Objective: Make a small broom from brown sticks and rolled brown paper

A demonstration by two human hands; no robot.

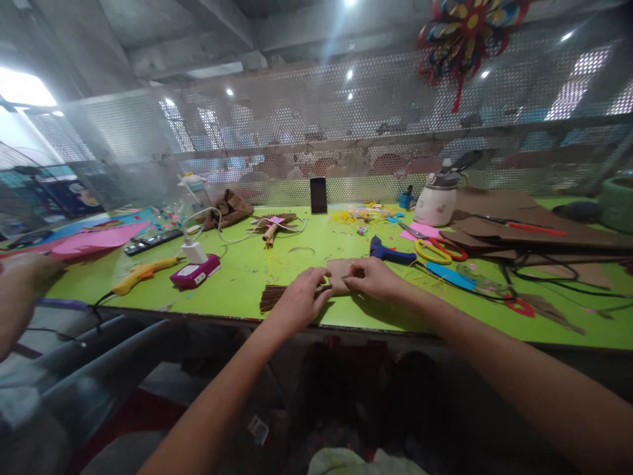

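A small flat piece of brown cardboard lies near the table's front edge between my hands. My left hand is closed on its left side, fingers bent over it. On the right side, my right hand pinches the cardboard's edge between thumb and fingers. A pleated brown strip bundle sticks out to the left of my left hand, partly hidden under it. The blue glue gun rests just beyond my right hand.
Yellow-handled scissors, a white bottle and brown sheets lie right. Left are a purple power socket, a yellow glue gun and another person's arm. A dark phone stands behind.
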